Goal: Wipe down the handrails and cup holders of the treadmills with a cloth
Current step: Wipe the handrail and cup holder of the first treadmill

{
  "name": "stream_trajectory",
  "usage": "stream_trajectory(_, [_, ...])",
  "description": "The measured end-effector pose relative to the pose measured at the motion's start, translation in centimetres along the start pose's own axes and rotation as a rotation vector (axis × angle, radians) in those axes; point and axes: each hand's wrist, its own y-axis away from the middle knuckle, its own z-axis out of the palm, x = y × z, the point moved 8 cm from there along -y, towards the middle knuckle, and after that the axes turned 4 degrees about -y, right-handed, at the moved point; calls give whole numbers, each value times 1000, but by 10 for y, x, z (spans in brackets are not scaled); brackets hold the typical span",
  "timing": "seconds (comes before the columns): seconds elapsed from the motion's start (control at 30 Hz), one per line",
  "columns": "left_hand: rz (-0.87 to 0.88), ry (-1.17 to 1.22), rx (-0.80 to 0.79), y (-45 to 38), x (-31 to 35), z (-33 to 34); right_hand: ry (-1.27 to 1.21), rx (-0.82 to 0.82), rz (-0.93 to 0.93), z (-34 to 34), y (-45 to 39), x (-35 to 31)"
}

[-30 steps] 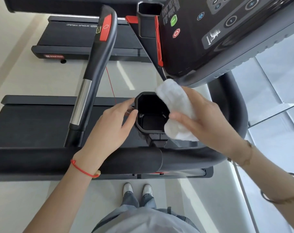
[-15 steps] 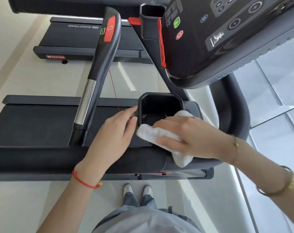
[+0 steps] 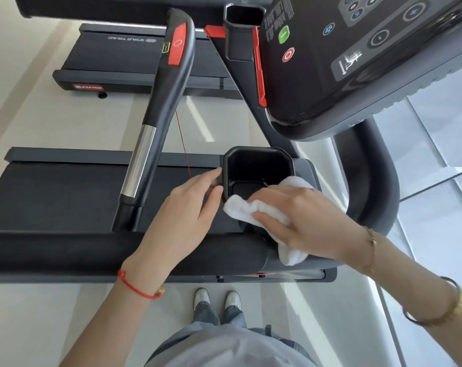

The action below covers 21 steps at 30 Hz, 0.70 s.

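Observation:
A black octagonal cup holder (image 3: 256, 165) sits under the treadmill console. My right hand (image 3: 301, 221) holds a white cloth (image 3: 245, 211) and presses it on the holder's near rim; the cloth's other end hangs below my palm. My left hand (image 3: 183, 215) lies flat beside the holder, fingertips touching its left wall. The near black handrail (image 3: 52, 255) runs across in front of me. A second handrail (image 3: 161, 102) with a chrome section and red pad slants up to the left.
The console (image 3: 357, 56) with green and red buttons overhangs at upper right. A second cup holder (image 3: 243, 30) stands beyond it. The treadmill belt (image 3: 52, 192) lies below the rails, and another treadmill (image 3: 118, 54) stands farther off. A glass panel (image 3: 441, 168) is at right.
My right hand has carried the cloth from the holder's right side down to its near rim and keeps sliding it left. My left hand has stayed beside the holder.

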Motion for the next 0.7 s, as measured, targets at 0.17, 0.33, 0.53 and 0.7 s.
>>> stream_trajectory(0.17, [1,-30,4,3,4,-4,-194,74,-49,-7,11,2])
stream_trajectory(0.33, [29,-137,32,19,10,-14,-332,160,-98,-13,28,-7])
stream_trajectory(0.53, [48,-177,185,55,-1,-36,-346,94,-198,5,40,-41])
stream_trajectory(0.7, [64,-257,292,88,-17,-51,-77,127,-237,32,29,-76])
